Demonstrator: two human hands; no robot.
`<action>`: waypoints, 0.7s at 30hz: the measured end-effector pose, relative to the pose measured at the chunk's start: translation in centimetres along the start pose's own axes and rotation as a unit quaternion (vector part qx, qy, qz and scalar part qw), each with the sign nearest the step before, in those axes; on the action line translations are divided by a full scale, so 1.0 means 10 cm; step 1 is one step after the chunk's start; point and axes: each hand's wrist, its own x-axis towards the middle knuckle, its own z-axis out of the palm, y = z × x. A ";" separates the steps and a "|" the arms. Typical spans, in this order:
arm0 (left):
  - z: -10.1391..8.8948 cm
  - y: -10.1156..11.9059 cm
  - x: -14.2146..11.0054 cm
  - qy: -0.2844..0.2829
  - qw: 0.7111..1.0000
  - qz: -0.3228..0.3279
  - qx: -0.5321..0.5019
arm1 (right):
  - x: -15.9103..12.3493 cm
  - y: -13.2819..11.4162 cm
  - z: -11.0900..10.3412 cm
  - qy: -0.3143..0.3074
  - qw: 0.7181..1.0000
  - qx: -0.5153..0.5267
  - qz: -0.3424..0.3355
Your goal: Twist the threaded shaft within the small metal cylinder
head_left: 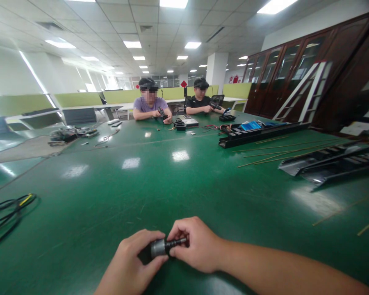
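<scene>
My left hand (138, 256) grips a small silver-grey cylindrical part (158, 248) between thumb and fingers, just above the green tabletop. From the cylinder's right end a black ridged stem (171, 243) sticks out and ends in a thin metal tip (183, 241). Coming in from the right, my right hand (195, 246) has its fingers and thumb closed around that stem. The part lies roughly level. Its left end is partly hidden behind my left fingers.
A coiled black cable (9, 211) lies at the left. Black metal channels (326, 164) and thin rods (273, 157) are on the right. Across the green table (135, 184) two people (150, 102) handle dark tools. A stepladder (313, 90) stands behind at right.
</scene>
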 end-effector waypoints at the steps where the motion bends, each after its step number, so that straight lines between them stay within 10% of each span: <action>1: 0.00 0.00 0.00 0.000 1.000 -0.002 0.000 | 0.00 0.00 0.00 0.000 1.000 0.002 0.000; 21: -0.02 -0.02 -0.01 -0.003 1.000 0.001 0.008 | 0.00 -0.01 0.01 -0.014 0.999 0.038 0.017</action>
